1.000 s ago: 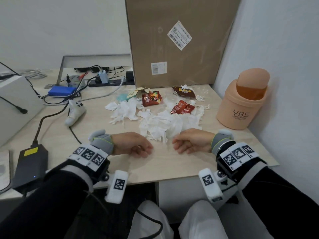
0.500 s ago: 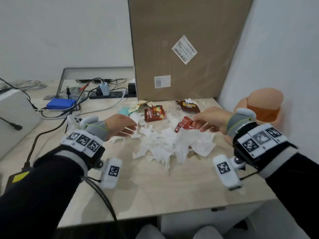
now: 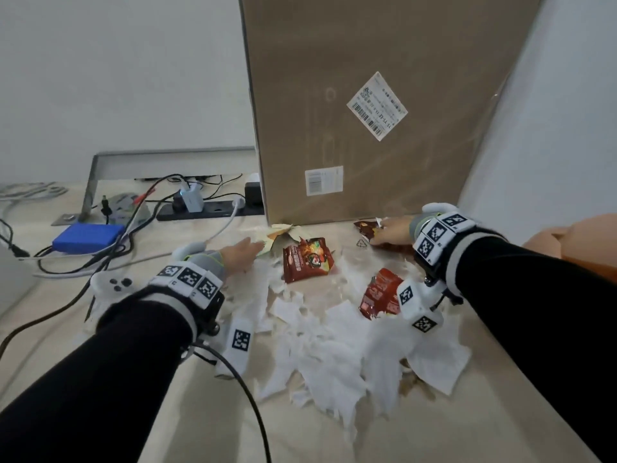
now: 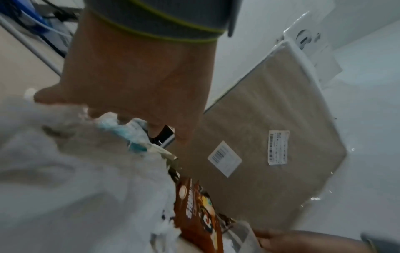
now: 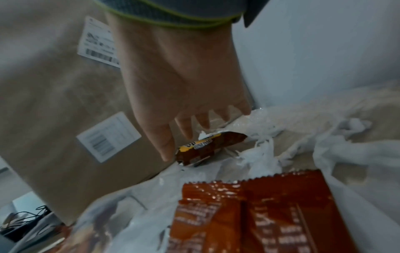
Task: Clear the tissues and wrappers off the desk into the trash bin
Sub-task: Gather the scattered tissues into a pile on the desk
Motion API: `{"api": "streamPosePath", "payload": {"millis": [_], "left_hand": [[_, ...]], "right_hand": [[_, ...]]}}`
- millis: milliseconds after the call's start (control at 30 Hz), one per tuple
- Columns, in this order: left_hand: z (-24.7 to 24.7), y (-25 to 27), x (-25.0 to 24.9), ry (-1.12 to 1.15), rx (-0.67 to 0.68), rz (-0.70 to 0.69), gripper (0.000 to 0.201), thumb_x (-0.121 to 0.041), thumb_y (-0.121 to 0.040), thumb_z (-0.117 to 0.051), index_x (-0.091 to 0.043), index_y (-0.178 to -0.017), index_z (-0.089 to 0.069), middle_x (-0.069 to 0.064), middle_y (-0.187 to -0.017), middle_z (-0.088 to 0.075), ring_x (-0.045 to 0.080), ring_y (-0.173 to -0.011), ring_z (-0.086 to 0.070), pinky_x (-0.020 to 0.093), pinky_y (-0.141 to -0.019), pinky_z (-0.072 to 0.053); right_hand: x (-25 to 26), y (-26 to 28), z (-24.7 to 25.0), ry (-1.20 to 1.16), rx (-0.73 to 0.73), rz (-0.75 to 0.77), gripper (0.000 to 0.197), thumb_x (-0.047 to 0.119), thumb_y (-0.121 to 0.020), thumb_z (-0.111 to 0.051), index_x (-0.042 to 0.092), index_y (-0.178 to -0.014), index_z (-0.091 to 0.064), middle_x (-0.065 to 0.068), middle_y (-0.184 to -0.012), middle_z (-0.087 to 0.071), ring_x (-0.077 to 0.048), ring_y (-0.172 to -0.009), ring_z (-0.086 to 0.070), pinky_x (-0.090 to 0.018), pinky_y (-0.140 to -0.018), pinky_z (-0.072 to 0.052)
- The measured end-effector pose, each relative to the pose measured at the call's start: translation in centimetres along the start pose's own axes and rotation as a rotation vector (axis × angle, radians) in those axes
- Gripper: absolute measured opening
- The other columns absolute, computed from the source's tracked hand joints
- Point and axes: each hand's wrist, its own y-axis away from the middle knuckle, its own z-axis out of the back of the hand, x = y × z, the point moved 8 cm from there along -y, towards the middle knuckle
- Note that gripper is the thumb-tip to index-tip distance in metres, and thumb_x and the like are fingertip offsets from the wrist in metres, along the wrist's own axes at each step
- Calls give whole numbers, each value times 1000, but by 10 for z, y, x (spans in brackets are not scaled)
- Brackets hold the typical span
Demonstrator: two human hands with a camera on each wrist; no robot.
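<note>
We have both hands out at the far edge of the mess on the bench (image 3: 334, 439). Left hand (image 3: 239, 255) lies flat, fingers straight, tips at the yellow-green wrapper (image 3: 279, 236) by the cardboard box (image 3: 374, 105); grip holds nothing. Right hand (image 3: 394, 230) rests on the dark brown wrapper (image 5: 207, 148) at the box's foot, fingers extended, not closed round it. Torn tissues (image 3: 320, 349) spread between our arms, with two red snack wrappers (image 3: 307, 259) on them. Trash bin (image 3: 574, 242) sits at far right, behind the right sleeve.
</note>
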Motion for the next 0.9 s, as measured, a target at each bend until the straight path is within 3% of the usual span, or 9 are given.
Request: {"api": "streamPosePath", "payload": {"millis": [100,200,300,367,433,500,633,733,900], "left_hand": [[-23,-7,-5,72,89,-7,48,-31,-104,-32,-4,-143,-36,14,-150,-36,31,-138,-34,35,-115,-27],[-39,5,-16,134,180,-18,36,-31,-103,-34,-12,-131,-46,7,-134,-47,21,-111,-53,18,-93,-43],[-53,16,-22,173,256,-39,43,-34,-103,-34,-7,-134,-48,8,-124,-58,18,-106,-54,28,-99,-40],[-59,27,-23,175,252,-52,38,-36,-102,-35,-11,-125,-52,6,-114,-59,18,-101,-54,29,-94,-39],[-61,37,-24,165,225,-71,35,-39,-101,-37,-15,-119,-54,10,-122,-57,21,-101,-51,30,-90,-39],[-60,41,-24,165,184,-87,41,-39,-100,-40,-14,-129,-53,10,-128,-55,21,-103,-51,30,-88,-41],[-47,55,-21,167,52,-106,49,-41,-97,-46,-11,-136,-49,7,-132,-50,24,-109,-50,30,-95,-41],[-29,68,-18,180,-53,-121,60,-40,-97,-47,-10,-147,-33,5,-154,-30,27,-133,-38,33,-105,-32],[-8,95,-10,210,-165,-186,39,-29,-99,-46,-15,-134,-55,3,-157,-26,25,-139,-32,35,-111,-27]], "right_hand": [[-2,-3,-22,-5,148,19,65,46,-95,-44,17,-149,-24,-4,-156,-23,-25,-142,-26,-40,-116,-21],[-1,6,-34,-31,182,44,64,45,-96,-42,18,-150,-21,-3,-157,-19,-24,-143,-22,-38,-118,-19],[4,21,-39,4,187,79,59,43,-98,-37,16,-149,-23,-4,-157,-21,-23,-143,-22,-36,-115,-17],[7,32,-44,0,196,118,57,41,-100,-35,15,-149,-23,-4,-156,-22,-22,-143,-22,-36,-116,-17],[9,44,-47,-10,188,153,57,43,-100,-32,17,-150,-22,-4,-156,-23,-22,-143,-23,-37,-118,-17],[11,48,-51,0,168,176,56,42,-101,-27,15,-150,-21,-5,-155,-26,-24,-141,-26,-36,-116,-19],[13,69,-41,-126,16,248,48,35,-103,-25,7,-138,-41,-10,-141,-45,-29,-131,-40,-34,-106,-30],[3,84,-26,-355,-139,239,42,28,-102,-31,2,-128,-52,-14,-136,-50,-29,-125,-46,-33,-103,-33],[-44,113,-7,-825,-550,183,24,20,-92,-51,6,-100,-69,-8,-116,-66,-25,-110,-58,-33,-95,-44]]}}
